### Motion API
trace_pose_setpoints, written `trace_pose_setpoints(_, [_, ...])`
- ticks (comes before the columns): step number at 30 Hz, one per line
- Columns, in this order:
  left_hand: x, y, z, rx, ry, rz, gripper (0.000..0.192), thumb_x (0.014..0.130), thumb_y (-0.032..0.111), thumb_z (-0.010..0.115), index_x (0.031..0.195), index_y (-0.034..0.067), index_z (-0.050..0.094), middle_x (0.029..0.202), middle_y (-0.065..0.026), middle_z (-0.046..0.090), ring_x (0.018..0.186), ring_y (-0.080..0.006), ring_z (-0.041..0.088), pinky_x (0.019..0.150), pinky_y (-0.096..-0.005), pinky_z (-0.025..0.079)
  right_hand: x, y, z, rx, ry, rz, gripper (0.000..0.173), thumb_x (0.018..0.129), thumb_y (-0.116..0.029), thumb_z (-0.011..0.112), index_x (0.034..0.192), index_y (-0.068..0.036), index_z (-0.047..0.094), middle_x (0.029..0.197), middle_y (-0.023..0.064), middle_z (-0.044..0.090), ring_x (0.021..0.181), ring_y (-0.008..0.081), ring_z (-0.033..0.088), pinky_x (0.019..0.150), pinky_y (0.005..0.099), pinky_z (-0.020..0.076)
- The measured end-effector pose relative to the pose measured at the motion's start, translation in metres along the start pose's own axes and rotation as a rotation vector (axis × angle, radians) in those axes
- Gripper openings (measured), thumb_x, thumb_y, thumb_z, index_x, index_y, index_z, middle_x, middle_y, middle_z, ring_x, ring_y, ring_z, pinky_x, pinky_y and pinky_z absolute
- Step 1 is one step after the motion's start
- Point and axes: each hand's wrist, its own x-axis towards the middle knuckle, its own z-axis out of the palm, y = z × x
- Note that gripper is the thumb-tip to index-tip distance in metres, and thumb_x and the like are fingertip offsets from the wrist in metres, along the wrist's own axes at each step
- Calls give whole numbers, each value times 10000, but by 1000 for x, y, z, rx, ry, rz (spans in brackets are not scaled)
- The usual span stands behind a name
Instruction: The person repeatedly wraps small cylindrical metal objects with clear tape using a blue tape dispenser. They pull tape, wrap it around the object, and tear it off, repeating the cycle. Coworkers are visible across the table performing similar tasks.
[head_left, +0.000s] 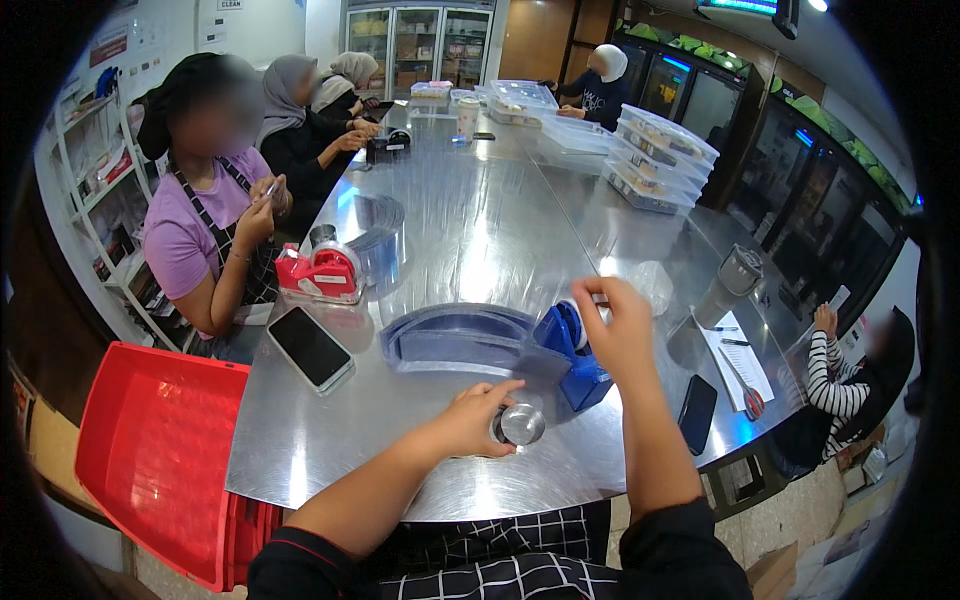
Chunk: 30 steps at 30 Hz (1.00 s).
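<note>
My left hand (476, 424) grips a small round metal cup or ring mould (523, 424) low over the near part of the table, its thumb and fingers around the side. My right hand (619, 326) is raised above a blue tape dispenser (586, 379). Its thumb and index finger are drawn together near the tape roll; whether they pinch a piece of tape cannot be seen. Left of the dispenser, and touching it or almost so, lies a curved stack of clear plastic strips (450, 356).
The steel table (480, 247) carries a phone (311, 349), a red tape dispenser (322, 274), another phone (697, 412), scissors (742, 382) on paper, a tumbler (727, 281) and stacked clear boxes (656, 165). A red crate (165, 450) stands at left. Several people sit around.
</note>
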Motion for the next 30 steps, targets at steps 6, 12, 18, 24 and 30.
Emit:
trace_pose_setpoints(6, [-3,3,0,35,-11,4,931,636,290,849,1431,127,395,1252,-98,628,1222,-324,484,1035,-454,361,81,113,90,-306,-262,108,161,846,-140,680,941,-14,708,892,174,708,809,297,699,725,363,544])
trace_pose_setpoints(12, [-4,0,1,106,-19,39,922,651,319,843,1435,111,405,1260,-162,598,1190,-341,506,1014,-430,406,92,114,116,-134,-376,88,207,820,-212,726,896,-22,697,804,137,701,704,246,661,665,349,513])
trace_pose_setpoints(18, [-5,0,5,164,25,35,888,633,334,855,1392,98,460,1235,-164,602,1189,-346,508,1004,-435,410,22,26,98,-152,-1023,-39,294,754,-232,795,874,-35,612,886,131,656,783,274,635,687,366,495])
trace_pose_setpoints(24, [-4,3,1,138,9,-2,829,604,342,873,1312,111,507,1206,-176,597,1188,-352,513,983,-442,425,-23,10,99,-243,-702,-134,209,787,-162,727,924,-45,620,995,156,642,920,352,623,775,415,497])
trace_pose_setpoints(30, [-5,0,2,146,25,43,844,626,454,855,1308,89,516,1238,-188,584,1204,-360,503,1008,-443,412,-22,6,78,-257,-671,-79,181,857,-109,641,1024,-45,613,963,161,648,912,348,622,776,420,505])
